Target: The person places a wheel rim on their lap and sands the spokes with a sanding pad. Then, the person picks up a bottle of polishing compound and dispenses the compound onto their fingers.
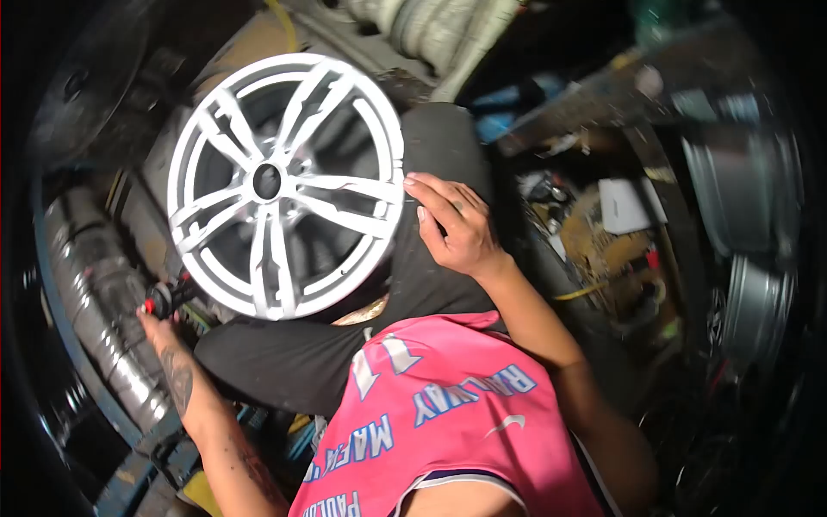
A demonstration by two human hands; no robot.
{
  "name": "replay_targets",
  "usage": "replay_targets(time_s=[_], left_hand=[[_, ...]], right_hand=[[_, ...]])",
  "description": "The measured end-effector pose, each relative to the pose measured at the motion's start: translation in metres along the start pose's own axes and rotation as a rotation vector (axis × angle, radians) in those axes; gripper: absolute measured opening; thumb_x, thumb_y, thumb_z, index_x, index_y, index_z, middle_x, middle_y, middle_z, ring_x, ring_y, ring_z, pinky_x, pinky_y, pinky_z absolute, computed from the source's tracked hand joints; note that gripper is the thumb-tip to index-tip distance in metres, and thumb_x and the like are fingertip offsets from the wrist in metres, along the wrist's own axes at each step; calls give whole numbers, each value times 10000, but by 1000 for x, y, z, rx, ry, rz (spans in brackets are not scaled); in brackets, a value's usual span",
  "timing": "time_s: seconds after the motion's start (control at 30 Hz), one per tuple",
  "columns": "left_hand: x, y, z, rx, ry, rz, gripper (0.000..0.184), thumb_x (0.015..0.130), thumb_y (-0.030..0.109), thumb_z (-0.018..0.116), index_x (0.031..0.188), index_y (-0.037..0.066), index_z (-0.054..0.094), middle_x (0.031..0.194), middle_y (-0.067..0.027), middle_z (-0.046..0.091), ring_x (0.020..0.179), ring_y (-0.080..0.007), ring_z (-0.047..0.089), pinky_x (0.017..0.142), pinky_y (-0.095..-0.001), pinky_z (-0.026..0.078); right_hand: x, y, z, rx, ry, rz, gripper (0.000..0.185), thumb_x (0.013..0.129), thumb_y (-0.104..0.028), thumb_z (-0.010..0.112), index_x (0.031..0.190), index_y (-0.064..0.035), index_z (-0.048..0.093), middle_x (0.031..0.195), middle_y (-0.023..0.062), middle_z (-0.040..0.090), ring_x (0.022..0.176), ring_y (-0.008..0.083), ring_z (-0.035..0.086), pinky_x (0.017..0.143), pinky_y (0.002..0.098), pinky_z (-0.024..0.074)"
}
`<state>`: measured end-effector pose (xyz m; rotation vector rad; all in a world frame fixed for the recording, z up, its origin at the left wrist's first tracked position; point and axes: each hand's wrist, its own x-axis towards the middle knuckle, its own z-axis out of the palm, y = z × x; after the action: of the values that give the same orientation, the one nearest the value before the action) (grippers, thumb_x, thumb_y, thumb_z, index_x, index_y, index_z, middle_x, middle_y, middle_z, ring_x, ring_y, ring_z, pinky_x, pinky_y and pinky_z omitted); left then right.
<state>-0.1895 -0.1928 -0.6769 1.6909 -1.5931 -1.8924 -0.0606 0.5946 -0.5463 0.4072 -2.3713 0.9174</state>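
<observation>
A white alloy wheel rim (280, 233) with paired spokes lies face up in front of me, over my legs. My right hand (457, 222) is at its right edge, fingertips against or very close to the outer lip, with thumb and fingers apart. Low on the left, my left hand (160, 324) is closed around a small black tool with a red part (164, 298), beside the rim's lower left edge. The palm side of that hand is hidden, and the tool's exact kind is unclear.
A silver ribbed duct-like cylinder (108, 297) lies at the left beside a blue metal frame (129, 431). More wheel rims (743, 185) stand at the right. A cluttered bin (603, 237) with a white piece inside is nearby. Another barrel-shaped rim (431, 30) sits at the top.
</observation>
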Motion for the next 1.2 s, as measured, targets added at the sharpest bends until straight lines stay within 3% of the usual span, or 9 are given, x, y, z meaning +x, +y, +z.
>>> replay_targets(time_s=[0.07, 0.13, 0.23, 0.53, 0.57, 0.73, 0.93, 1.07, 1.2], left_hand=[[-43, -20, -18, 460, -330, 787, 724, 782, -142, 642, 1449, 89, 478, 1370, -176, 541, 1168, -327, 597, 828, -513, 617], [-27, -5, -19, 657, -208, 724, 784, 710, -229, 561, 1438, 50, 475, 1231, -214, 613, 1149, -319, 626, 766, -429, 631], [-12, 27, -5, 169, -45, 242, 733, 741, -142, 583, 1444, 36, 479, 1266, -219, 604, 1162, -339, 621, 799, -459, 620], [3, 64, 0, -213, -29, -111, 664, 833, 121, 651, 1463, -7, 489, 1368, -232, 577, 1198, -398, 607, 898, -547, 585], [1, 67, 1, -242, -34, -137, 665, 843, 150, 659, 1465, -12, 490, 1379, -234, 574, 1202, -405, 605, 909, -557, 581], [-1, 76, -8, -407, -110, -347, 699, 894, 296, 696, 1476, -36, 495, 1436, -241, 559, 1223, -438, 597, 965, -606, 561], [5, 54, -18, -306, -148, -145, 761, 947, 431, 623, 1438, -113, 415, 1365, -270, 632, 1191, -469, 652, 972, -559, 571], [-8, 20, -10, -283, -6, 94, 394, 968, 395, 618, 1100, 25, 646, 1030, -121, 673, 846, -320, 745, 715, -466, 659], [-52, 14, 14, -247, -3, 172, 308, 994, 359, 618, 1061, 60, 653, 1014, -84, 676, 844, -285, 758, 724, -437, 664]], right_hand=[[-29, 16, -22, -139, -51, 46, 551, 886, -53, 697, 1433, -79, 638, 1493, 170, 587, 1222, 345, 663, 1011, 459, 541], [-56, 29, -45, -216, -58, 140, 615, 912, -136, 725, 1508, -107, 571, 1593, 177, 482, 1307, 366, 605, 1060, 470, 517], [-115, 61, -69, -120, 62, 346, 661, 942, -136, 710, 1564, -96, 492, 1618, 214, 431, 1348, 403, 577, 1123, 488, 488], [-260, 147, -286, -974, 252, 923, 540, 915, -68, 608, 1454, -46, 599, 1497, 263, 558, 1391, 455, 525, 1169, 514, 436], [-270, 158, -310, -997, 236, 1180, 534, 927, -108, 627, 1457, -55, 595, 1510, 251, 561, 1402, 457, 510, 1162, 506, 439], [-311, 211, -372, -1405, -309, 1017, 402, 986, -229, 617, 1360, -94, 674, 1317, 237, 687, 1246, 407, 639, 1082, 524, 489], [-388, 294, -424, -1685, -469, 508, 265, 1074, -308, 593, 1203, -126, 734, 1194, 131, 744, 1110, 291, 718, 928, 431, 571], [-272, 243, -398, -1023, -367, 1365, 454, 1036, -499, 579, 1191, -98, 726, 1163, 167, 750, 1096, 392, 718, 897, 532, 570], [-298, 289, -428, -862, -265, 1530, 453, 1000, -523, 590, 1223, -156, 733, 1190, 168, 725, 1089, 411, 695, 922, 563, 551]])
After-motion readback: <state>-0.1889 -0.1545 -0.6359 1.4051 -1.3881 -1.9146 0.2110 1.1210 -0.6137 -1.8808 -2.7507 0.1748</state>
